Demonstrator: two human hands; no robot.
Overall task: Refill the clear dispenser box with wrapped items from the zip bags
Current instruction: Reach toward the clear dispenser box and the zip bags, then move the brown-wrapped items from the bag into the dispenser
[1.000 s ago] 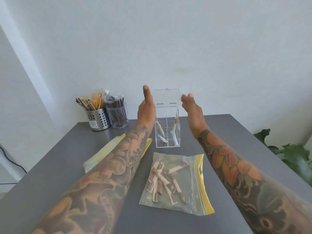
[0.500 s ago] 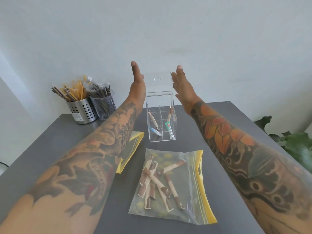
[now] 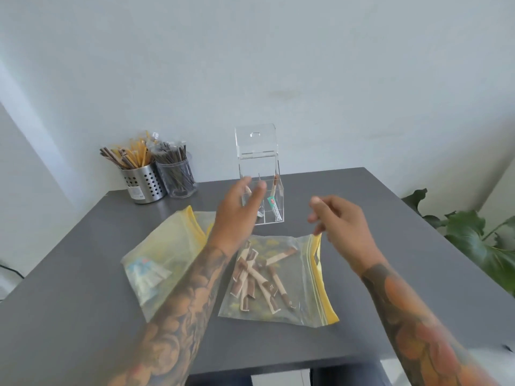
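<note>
Both hands have dropped from beside the raised lid: left hand [image 3: 237, 215], apparently empty, fronts the dispenser box [image 3: 260, 174]; right hand [image 3: 344, 221] hovers relaxed over the brown-stick zip bag [image 3: 278, 277], so refilling can begin.

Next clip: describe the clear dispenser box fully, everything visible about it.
The clear dispenser box looks like transparent acrylic, tall and square, standing upright toward the back of the grey table. Its hinged lid, with a small cut-out handle, stands open and upright. Thin clear dividers split the inside into compartments. It is nearly empty: a few wrapped items lean in the right side. The left hand is in front of its lower left; contact cannot be told.
</note>
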